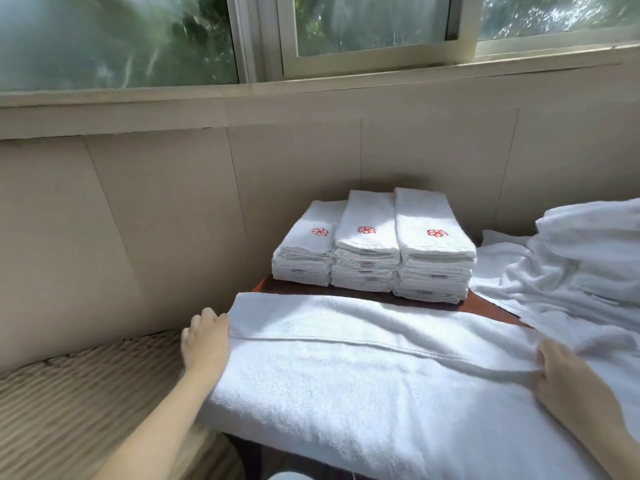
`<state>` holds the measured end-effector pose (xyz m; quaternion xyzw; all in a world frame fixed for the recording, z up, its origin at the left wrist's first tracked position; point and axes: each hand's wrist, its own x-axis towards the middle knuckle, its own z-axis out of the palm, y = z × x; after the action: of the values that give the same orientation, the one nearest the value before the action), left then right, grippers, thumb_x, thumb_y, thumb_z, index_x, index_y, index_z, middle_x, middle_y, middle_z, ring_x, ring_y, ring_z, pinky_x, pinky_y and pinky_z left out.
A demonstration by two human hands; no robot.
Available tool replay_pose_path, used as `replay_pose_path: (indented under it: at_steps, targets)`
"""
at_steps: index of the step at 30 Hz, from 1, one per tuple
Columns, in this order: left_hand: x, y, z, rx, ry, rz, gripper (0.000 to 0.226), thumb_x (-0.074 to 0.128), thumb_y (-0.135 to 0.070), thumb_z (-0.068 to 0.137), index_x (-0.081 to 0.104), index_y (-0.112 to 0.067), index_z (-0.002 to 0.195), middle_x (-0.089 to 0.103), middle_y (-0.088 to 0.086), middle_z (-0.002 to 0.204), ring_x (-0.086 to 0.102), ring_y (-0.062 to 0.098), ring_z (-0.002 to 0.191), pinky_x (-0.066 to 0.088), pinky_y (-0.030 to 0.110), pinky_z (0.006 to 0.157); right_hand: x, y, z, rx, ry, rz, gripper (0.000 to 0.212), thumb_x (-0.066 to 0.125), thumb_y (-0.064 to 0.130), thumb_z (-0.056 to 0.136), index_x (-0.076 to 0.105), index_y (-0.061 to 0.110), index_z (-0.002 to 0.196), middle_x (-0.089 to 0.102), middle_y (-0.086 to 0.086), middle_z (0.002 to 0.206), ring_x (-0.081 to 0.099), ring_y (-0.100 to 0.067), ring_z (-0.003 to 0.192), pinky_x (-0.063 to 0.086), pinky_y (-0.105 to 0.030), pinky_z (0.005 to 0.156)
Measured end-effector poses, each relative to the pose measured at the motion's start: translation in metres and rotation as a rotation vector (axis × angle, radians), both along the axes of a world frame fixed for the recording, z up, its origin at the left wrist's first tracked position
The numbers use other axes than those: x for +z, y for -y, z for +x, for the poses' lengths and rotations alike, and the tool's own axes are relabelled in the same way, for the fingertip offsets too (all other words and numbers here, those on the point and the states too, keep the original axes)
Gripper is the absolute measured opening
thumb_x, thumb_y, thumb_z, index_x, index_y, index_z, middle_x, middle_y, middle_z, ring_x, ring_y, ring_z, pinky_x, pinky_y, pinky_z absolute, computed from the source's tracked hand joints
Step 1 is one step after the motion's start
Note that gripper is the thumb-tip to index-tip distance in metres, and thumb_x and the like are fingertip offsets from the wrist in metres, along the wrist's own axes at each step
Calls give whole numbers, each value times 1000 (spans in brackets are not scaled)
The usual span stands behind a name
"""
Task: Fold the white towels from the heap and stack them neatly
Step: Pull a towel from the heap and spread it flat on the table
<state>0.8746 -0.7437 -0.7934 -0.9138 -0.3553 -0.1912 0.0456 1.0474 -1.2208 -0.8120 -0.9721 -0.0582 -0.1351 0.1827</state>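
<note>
Beneath the window [374, 26], on the dark surface [491, 311], I see my left hand [206, 341] and right hand [561, 372] gripping opposite ends of the half-folded towel [363, 368] with curled fingers [207, 315], seemingly to keep it taut; three folded stacks [370, 244] wait beyond; the heap [571, 265] lies right.

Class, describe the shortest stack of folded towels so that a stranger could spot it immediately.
Below the window, a dark red table stands by the beige wall, bearing three stacks of folded white towels. The shortest stack is the leftmost, its top sitting lower than both neighbours.
</note>
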Motion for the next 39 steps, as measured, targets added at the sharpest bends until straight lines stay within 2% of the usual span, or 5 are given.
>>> replay_pose_path:
  at_steps: [12, 18, 29, 33, 39]
  targets:
    - [9, 18, 12, 26, 93, -251, 17, 38, -5, 89, 43, -15, 77, 47, 10, 99, 44, 27, 92, 40, 40, 75, 6, 2, -2, -76, 17, 134, 14, 42, 4, 88, 44, 16, 92, 58, -15, 104, 58, -36, 84, 36, -38, 64]
    - [23, 41, 34, 133, -191, -100, 34, 44, -8, 94, 55, -22, 123, 40, 3, 127, 39, 21, 118, 50, 31, 80, 13, 3, -13, -38, -55, 119, 23, 44, -6, 72, 41, 16, 73, 52, -3, 84, 46, -30, 73, 38, -37, 61]
    - [12, 279, 130, -772, -251, -379, 35, 43, -33, 96, 46, -27, 131, 24, 4, 147, 28, 23, 135, 31, 34, 107, 28, 29, -9, -246, -97, 236, 15, 44, 2, 78, 54, 12, 74, 53, -1, 72, 49, -27, 73, 38, -32, 64]
    - [-17, 313, 138, -900, -205, -162, 35, 29, -36, 100, 39, -32, 133, 30, -2, 146, 26, 17, 136, 23, 34, 109, 27, 52, 2, -383, -121, 248, 17, 41, 8, 87, 54, 9, 96, 63, -10, 96, 55, -30, 85, 37, -32, 70]
    - [-15, 328, 161, -916, -64, -213, 16, 38, -26, 93, 50, -25, 103, 49, -9, 111, 46, 17, 107, 35, 27, 89, 30, 75, 43, -400, -130, 836, 49, 42, 40, 98, 35, 9, 135, 52, -14, 132, 50, -31, 116, 33, -33, 81]
